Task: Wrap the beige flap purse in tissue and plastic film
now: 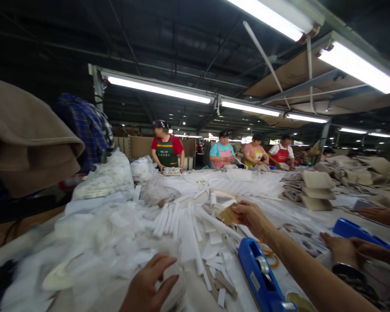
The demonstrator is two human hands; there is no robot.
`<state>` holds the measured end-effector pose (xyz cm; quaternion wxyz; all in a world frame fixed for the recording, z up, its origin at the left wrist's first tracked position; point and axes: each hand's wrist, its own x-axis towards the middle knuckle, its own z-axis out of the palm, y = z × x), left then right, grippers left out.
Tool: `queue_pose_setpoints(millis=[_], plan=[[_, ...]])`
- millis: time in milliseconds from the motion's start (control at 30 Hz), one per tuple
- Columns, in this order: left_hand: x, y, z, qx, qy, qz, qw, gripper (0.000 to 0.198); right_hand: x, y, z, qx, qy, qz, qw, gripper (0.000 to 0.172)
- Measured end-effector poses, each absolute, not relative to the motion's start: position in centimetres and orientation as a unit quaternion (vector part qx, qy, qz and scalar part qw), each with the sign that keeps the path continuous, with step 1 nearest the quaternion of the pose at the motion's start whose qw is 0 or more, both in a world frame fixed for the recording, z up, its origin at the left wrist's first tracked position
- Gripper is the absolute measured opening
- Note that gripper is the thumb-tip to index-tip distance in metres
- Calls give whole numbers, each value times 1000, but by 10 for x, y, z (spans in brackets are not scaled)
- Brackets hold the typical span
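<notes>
My right hand reaches over the table and pinches a small flat tan piece, perhaps card. What lies under that piece is hard to make out. My left hand is low in the middle with thumb and fingers apart, nothing held between them. It hovers beside a heap of thin white wrapping sheets. White foam strips fan out ahead of it. Small white scraps lie between my hands. Below my right forearm stands a blue tape dispenser.
A co-worker's hands work at the right near a second blue dispenser. Stacked beige fabric pieces stand at the right back. A bulging white bag stands at the left. Several people in aprons work across the table.
</notes>
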<state>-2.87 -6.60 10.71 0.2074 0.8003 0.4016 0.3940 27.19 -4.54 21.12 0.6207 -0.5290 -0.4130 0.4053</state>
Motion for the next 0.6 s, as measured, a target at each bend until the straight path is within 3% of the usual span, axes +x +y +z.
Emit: queue_pose_setpoints(millis=[200,400,600], plan=[[15,-76,134,749,449,393,287,47,196,-58,195,-483,-425,478,598,25],[-11,-69,100,683,456,433,372,29,142,-61,177,-426,-422,543,588,26],[-39,-66,94,639,459,430,443,24,128,-61,158,-389,-393,595,583,27]])
